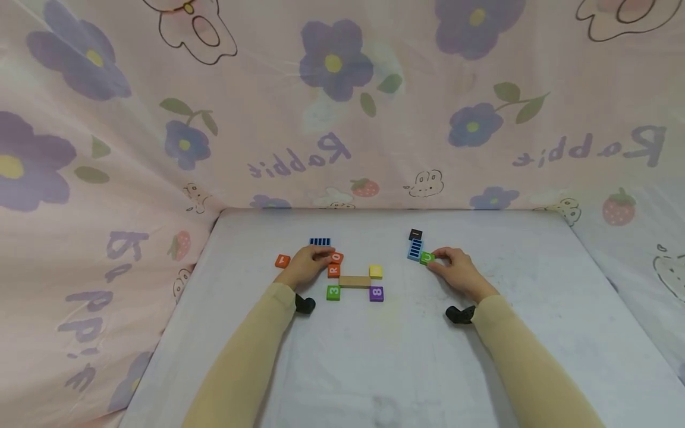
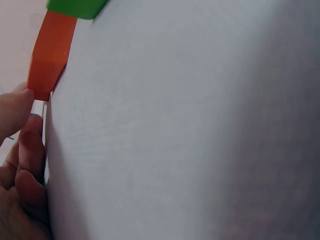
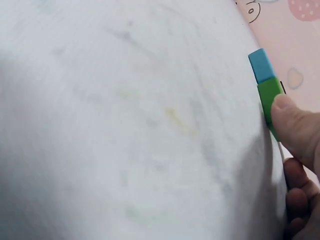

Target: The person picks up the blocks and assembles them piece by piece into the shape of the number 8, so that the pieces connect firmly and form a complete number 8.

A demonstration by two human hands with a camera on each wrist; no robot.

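My left hand (image 1: pixel 306 264) pinches a red-orange block marked with an O or 0 (image 1: pixel 336 258), at the far edge of the red block marked R (image 1: pixel 334 271). In the left wrist view, the thumb (image 2: pixel 15 111) presses the end of an orange block (image 2: pixel 49 52). My right hand (image 1: pixel 459 270) holds a green block marked U (image 1: pixel 426 258) between thumb and fingers, close against a blue block with dark bars (image 1: pixel 415 249). The right wrist view shows the thumb on the green block (image 3: pixel 269 100), with the blue block (image 3: pixel 261 65) just beyond.
A wooden plank (image 1: pixel 355 282) lies among a green 3 block (image 1: pixel 333 292), a purple 8 block (image 1: pixel 377 293) and a yellow block (image 1: pixel 376 271). Another barred blue block (image 1: pixel 320 242), a red block (image 1: pixel 282 261) and a black block (image 1: pixel 415 234) lie farther out. A patterned curtain (image 1: pixel 407 119) borders the table.
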